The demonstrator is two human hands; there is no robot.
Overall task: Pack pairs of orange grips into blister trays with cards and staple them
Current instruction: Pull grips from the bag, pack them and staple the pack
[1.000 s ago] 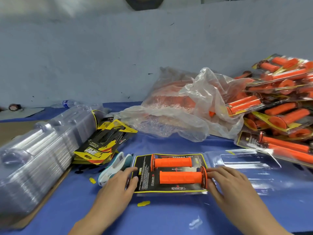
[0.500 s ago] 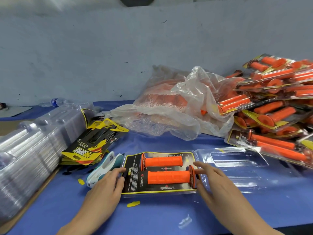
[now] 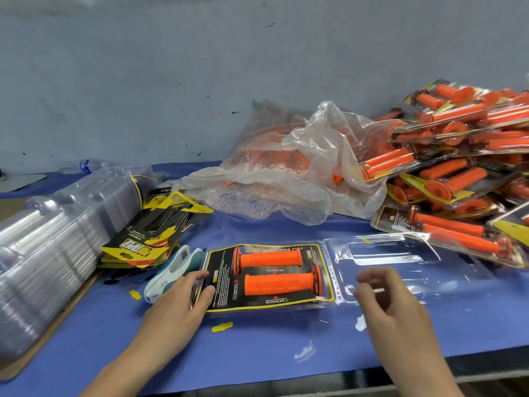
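Done: heap of finished packs (image 3: 458, 167) at my right | waiting: stack of empty trays (image 3: 43, 239), bag of loose grips (image 3: 286, 173), cards (image 3: 151, 233) | current tray (image 3: 217, 306): card in, both orange grips (image 3: 274, 282) seated, lid flap (image 3: 400, 262) lying open, unstapled | stapler (image 3: 174, 270) beside my left hand (image 3: 177, 308), fingers flat on the tray's left edge | right hand (image 3: 392, 305) above the flap, loosely curled, empty.
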